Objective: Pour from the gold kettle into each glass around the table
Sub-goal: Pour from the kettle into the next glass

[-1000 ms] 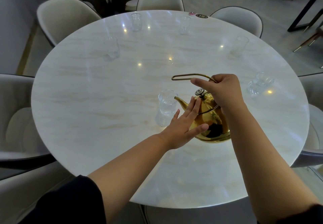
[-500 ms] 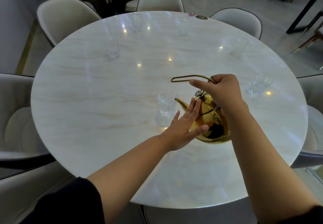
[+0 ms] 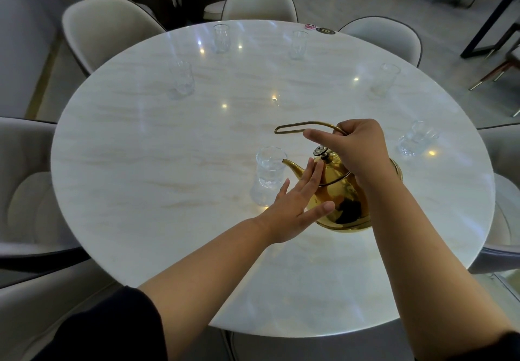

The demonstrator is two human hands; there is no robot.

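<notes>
The gold kettle (image 3: pixel 344 203) is tilted to the left, its spout tip just at the rim of the nearest glass (image 3: pixel 268 173). My right hand (image 3: pixel 357 149) grips the kettle's looped gold handle from above. My left hand (image 3: pixel 298 205) lies flat with straight fingers against the kettle's left side, fingertips near the lid knob. Several more clear glasses stand around the round marble table (image 3: pixel 140 163): one at the right (image 3: pixel 417 142), one at the far right (image 3: pixel 385 79), two at the far edge (image 3: pixel 298 43) (image 3: pixel 221 38), and one at the far left (image 3: pixel 183 79).
Pale upholstered chairs ring the table, such as the left chair (image 3: pixel 25 191) and a far chair (image 3: pixel 260 1). Two small round discs (image 3: pixel 320 28) lie at the table's far edge. A dark table frame (image 3: pixel 492 22) stands at the upper right.
Almost nothing has moved. The kettle stays tilted toward the nearest glass with both hands in the same places.
</notes>
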